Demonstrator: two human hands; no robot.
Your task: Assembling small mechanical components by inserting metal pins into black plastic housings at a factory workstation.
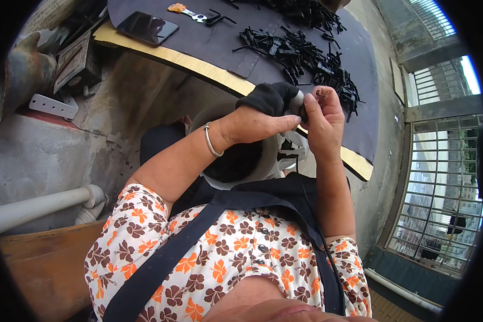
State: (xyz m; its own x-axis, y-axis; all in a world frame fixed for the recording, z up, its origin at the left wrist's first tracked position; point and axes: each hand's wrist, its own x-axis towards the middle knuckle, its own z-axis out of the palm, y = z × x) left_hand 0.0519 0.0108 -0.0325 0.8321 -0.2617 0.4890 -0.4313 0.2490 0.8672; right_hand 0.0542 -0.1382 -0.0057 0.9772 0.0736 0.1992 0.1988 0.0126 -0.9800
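Observation:
My left hand, with a silver bangle at its wrist, reaches in over the table's front edge. Black cloth covers its fingers, and a pale grey tip shows at the cloth's end. The thumb is stretched toward my right hand, which meets it there, closed, with thumb and curled fingers pinched together. What lies between the two hands is small, dark and mostly hidden. Just beyond them, a loose heap of small black parts with thin arms spreads over the dark tabletop.
Another black heap lies farther back. A phone and an orange-ended metal tool rest at the table's left. Below the hands stands a pale bucket with dark contents. A white pipe runs along the left wall; a barred window is at right.

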